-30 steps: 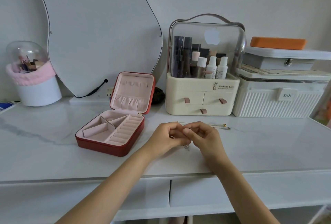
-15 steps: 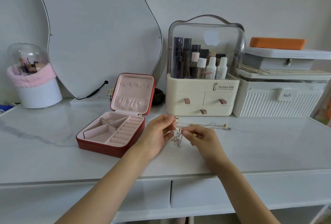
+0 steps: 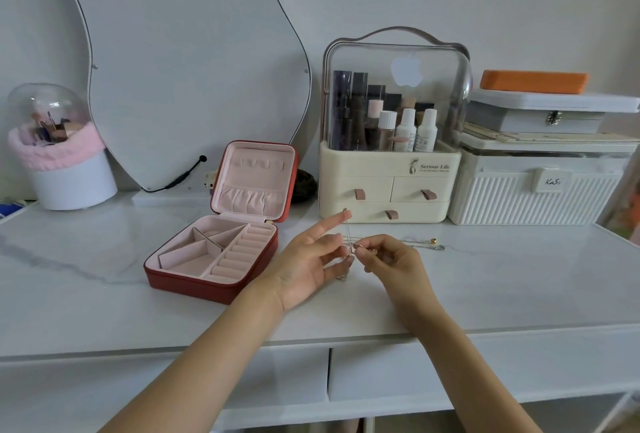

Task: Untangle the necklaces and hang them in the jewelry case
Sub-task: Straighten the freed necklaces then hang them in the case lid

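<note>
Necklaces (image 3: 349, 252) tangled between hands — right hand (image 3: 391, 263) pinching

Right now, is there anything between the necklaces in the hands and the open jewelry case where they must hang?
Nothing visible. The necklaces hang between the left hand and right hand, over bare tabletop. The jewelry case lies open just left of them, its lid upright.
</note>
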